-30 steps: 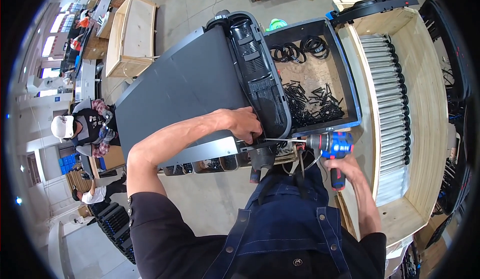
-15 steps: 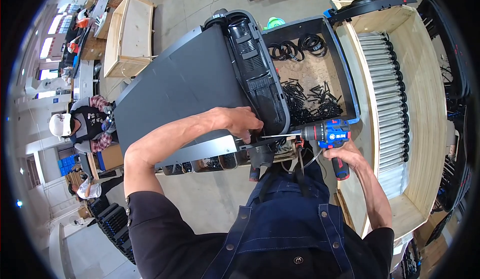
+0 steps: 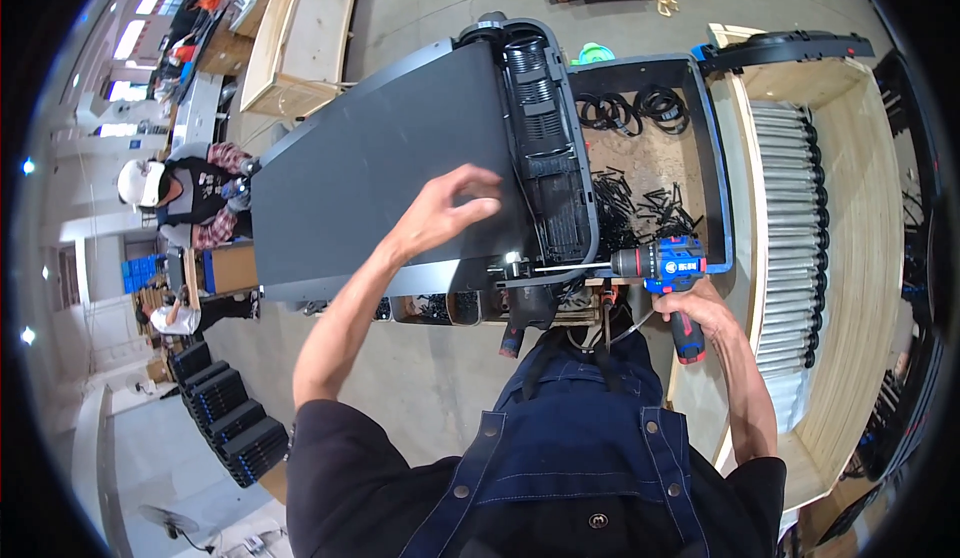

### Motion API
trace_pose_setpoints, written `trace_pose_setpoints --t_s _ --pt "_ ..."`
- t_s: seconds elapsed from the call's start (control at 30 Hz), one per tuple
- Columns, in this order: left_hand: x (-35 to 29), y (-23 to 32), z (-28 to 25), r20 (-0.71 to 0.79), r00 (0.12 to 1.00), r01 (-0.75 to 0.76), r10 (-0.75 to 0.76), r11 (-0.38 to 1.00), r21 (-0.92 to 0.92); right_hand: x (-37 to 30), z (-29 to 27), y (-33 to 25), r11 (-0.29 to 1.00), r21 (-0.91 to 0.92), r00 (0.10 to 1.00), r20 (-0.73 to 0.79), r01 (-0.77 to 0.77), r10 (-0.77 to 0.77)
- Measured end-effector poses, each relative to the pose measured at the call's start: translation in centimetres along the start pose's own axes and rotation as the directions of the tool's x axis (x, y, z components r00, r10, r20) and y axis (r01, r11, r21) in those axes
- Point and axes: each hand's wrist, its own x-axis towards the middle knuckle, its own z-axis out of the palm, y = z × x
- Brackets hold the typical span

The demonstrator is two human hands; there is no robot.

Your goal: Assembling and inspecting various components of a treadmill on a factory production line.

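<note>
A treadmill [image 3: 380, 163] with a wide black belt lies before me, its motor end with a ribbed black part [image 3: 533, 78] toward the right. My left hand [image 3: 445, 213] is above the belt, fingers apart and holding nothing, slightly smeared by motion. In my right hand [image 3: 700, 306] is a blue and black cordless drill [image 3: 676, 268], gripped by its handle. Its long thin bit [image 3: 570, 267] points left, with the tip at the treadmill's near corner. Whether the tip sits on a screw is too small to tell.
Right of the treadmill stands a black-and-blue bin [image 3: 722, 158] with black screws [image 3: 650, 208] and belt loops [image 3: 660, 108]. Beyond is a wooden crate [image 3: 860, 258] of metal rollers [image 3: 785, 228]. A co-worker [image 3: 190, 193] is at the treadmill's far left end. Small parts bins [image 3: 465, 306] line its near side.
My left hand has come away from the treadmill's corner, moving up and left over the belt, and its fingers have opened. The drill remains at the corner. The whole view has shifted somewhat.
</note>
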Motion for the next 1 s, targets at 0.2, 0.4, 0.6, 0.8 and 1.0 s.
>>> trace_pose_setpoints --t_s 0.2,0.4,0.6,0.8,1.0 --pt "-7.3 -11.7 4.2 -0.695 0.688 0.230 0.209 0.845 0.482 1.2 -1.2 0.3 0.993 0.043 0.993 0.010 0.114 -0.114" --pt "-7.4 -12.5 6.8 -0.763 0.621 0.357 0.178 0.803 0.478 1.8 -4.1 2.2 0.983 0.034 0.979 0.093 0.179 -0.182" --pt "-9.0 -12.5 6.3 -0.783 0.601 0.399 0.158 0.790 0.466 -1.0 -5.5 2.7 0.918 0.061 0.827 -0.462 0.392 -0.322" --pt "-7.4 -12.2 6.6 -0.774 0.613 0.380 0.157 0.800 0.464 5.1 -9.4 5.8 0.858 -0.457 0.461 -0.724 0.235 -0.512" --pt "-9.0 -13.1 6.2 -0.796 0.584 0.399 0.158 0.798 0.451 3.7 -4.8 7.3 0.743 -0.670 0.430 -0.674 -0.012 -0.601"
